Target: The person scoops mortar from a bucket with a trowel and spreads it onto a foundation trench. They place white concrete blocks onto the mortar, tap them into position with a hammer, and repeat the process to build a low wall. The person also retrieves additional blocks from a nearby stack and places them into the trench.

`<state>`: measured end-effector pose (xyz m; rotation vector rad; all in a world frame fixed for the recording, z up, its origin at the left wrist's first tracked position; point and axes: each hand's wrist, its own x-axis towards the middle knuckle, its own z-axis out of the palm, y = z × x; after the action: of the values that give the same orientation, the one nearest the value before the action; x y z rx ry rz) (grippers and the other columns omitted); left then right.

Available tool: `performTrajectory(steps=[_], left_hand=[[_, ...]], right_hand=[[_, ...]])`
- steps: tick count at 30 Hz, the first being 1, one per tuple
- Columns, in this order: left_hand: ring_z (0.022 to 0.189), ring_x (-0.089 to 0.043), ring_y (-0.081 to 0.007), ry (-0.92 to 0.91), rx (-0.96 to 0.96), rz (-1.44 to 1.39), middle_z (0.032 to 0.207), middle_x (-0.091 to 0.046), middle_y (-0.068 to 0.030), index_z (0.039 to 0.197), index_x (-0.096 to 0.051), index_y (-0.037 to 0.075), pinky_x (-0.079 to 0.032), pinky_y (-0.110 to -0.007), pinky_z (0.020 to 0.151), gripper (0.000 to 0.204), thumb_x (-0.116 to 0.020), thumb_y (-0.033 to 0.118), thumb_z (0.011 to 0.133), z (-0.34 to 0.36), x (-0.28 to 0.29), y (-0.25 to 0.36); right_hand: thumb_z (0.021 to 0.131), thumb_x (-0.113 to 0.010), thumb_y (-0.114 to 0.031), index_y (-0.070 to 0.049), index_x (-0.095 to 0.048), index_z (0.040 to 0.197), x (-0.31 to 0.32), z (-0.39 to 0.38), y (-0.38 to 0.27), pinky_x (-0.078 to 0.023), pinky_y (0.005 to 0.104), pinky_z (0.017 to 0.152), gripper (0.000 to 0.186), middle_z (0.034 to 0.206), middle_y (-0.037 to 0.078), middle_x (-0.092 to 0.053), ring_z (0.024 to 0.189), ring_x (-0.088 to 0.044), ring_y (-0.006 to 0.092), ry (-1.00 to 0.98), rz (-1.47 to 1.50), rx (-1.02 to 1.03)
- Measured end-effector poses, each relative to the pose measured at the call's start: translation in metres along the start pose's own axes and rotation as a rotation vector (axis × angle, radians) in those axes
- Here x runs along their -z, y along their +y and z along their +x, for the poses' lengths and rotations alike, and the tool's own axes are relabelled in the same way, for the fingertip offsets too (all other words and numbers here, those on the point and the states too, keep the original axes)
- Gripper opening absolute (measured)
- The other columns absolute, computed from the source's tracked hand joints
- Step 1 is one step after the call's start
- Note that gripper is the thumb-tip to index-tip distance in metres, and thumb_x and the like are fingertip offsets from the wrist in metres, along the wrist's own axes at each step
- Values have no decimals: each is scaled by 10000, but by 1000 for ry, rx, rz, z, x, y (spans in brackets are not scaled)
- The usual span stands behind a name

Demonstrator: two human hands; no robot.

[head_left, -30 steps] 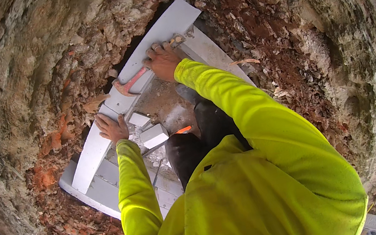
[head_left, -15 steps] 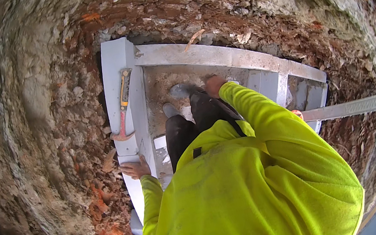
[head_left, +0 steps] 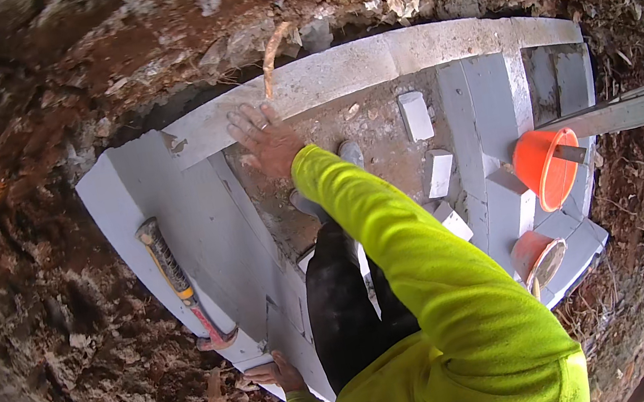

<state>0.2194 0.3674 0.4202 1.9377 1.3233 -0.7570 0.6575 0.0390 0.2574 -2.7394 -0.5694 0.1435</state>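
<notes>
Lining the left side is a grey block wall (head_left: 198, 222); hammer (head_left: 173, 273) is lying atop it. Left hand (head_left: 282, 373) is resting at its near end, finger grip unclear. Right hand (head_left: 270, 143) is spreading open fingers by rear wall (head_left: 343, 70); orange bucket (head_left: 531, 160) is sitting rightward.

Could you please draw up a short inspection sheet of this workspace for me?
Surface: pale left wall and far wall border a dirt floor.
Job's things: hammer lies on the left wall, red toward its head, grip black and yellow.
Clutter: loose block pieces inside the walls; orange bucket with a flat tool sticking out, and a dirty reddish bucket, at the right; stick against the far wall.
Hands: left hand on the left wall near the hammer's head; right hand, fingers spread, at the far wall's inner edge, contact unclear.
Cables: nothing seen.
Surroundings: rough brown earth around; pale beam at the right.
</notes>
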Motion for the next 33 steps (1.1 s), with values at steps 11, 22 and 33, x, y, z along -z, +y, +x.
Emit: performTrajectory(steps=[11,22,33], left_hand=[[1267,-482,-291,167,-56,-50,1400,-443,-242,1369,-382,-136,-377,-375,1079,661,-470,425,1031,-14,0,62],[1468,84,-461,342,49,263,1575,53,-349,1491,45,-138,-59,-506,1201,1104,-497,642,928,19,24,66],[1361,-357,-366,227,-76,317,1447,-340,-348,1383,-202,-242,-274,-397,1140,1060,-609,603,889,24,47,54]], right_hand=[[983,-402,-553,-35,-218,1540,130,-150,253,-66,525,1211,783,1621,208,-139,1507,-100,367,112,-162,-368],[985,-362,-607,21,-213,1525,176,-289,459,-158,604,1164,841,1582,290,-181,1465,-146,481,306,-450,-1072],[957,-495,-508,21,-332,1480,92,-125,190,-121,592,1181,762,1579,219,-249,1481,-177,390,27,122,-60]])
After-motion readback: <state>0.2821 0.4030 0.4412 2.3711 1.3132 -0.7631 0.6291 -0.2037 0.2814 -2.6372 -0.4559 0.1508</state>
